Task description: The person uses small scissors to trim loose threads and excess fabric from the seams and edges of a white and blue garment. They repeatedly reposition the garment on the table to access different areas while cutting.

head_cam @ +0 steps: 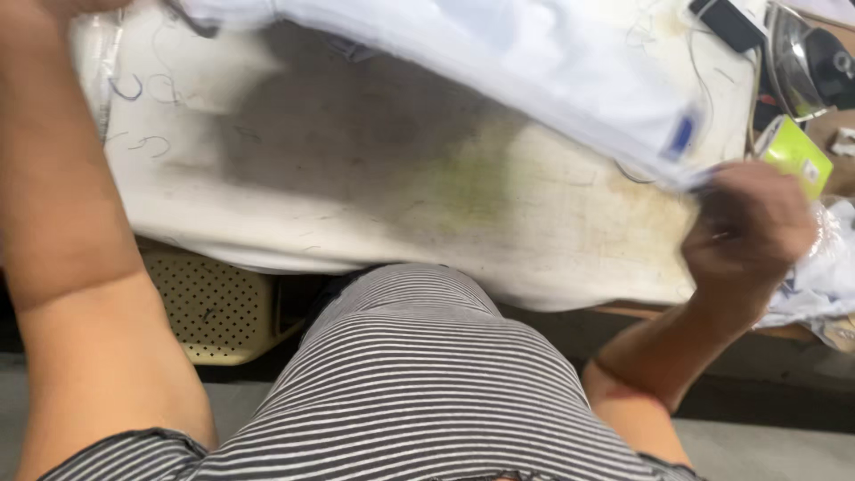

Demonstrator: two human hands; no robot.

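the right hand [748, 227] is closed on the corner of the white garment [499, 53] near the right edge of the stained ironing pad [374, 178], with the cloth lifted across its far side. the left hand runs out of view at the top left, so its grip can't be told. best to keep the edge taut and level, clear of the iron [806, 58] at the far right corner.

Padded table [374, 178]: stained white cover, loose threads [142, 89]. On it: iron [806, 58], dark flat device [726, 22], yellow-green box [795, 156], crumpled plastic [824, 267] at right edge.
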